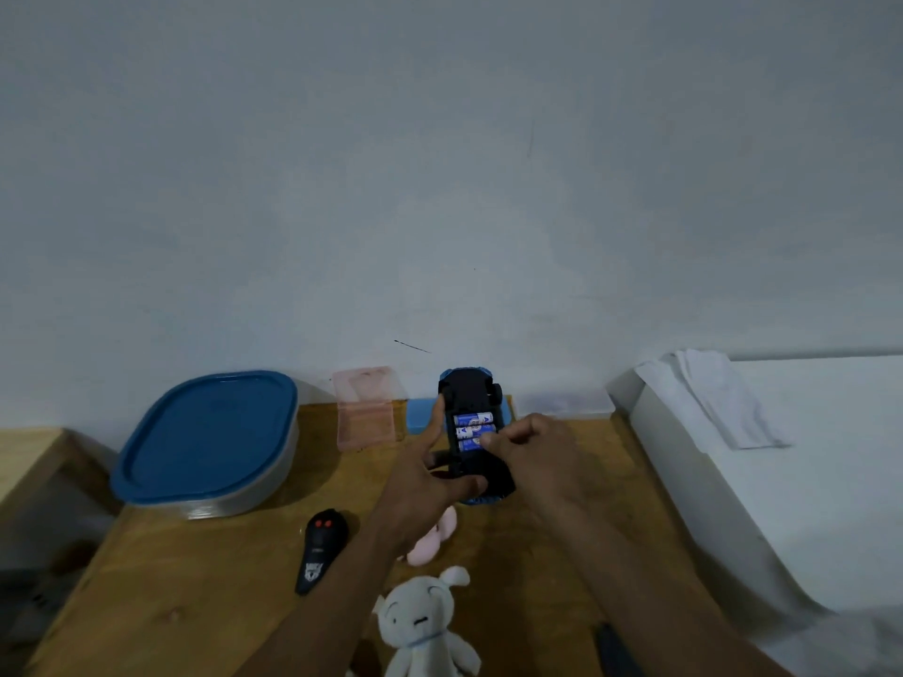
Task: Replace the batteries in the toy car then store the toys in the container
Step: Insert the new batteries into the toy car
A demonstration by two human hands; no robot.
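The blue toy car (466, 393) is held upside down above the table, its black underside toward me. Three blue batteries (472, 421) lie side by side in its open compartment. My left hand (430, 473) grips the car from the left and below, thumb across its near end. My right hand (530, 447) has its fingers curled, fingertips pinching at the nearest battery. The container (205, 444), clear with a blue lid on, stands at the back left of the table.
A black remote control (320, 549) lies in front of the container. A white plush toy (425, 623) and a pink plush (432, 537) lie near me. A pink clear case (366, 408) and a light blue box (418, 415) stand by the wall. A white bed (782, 456) borders the right.
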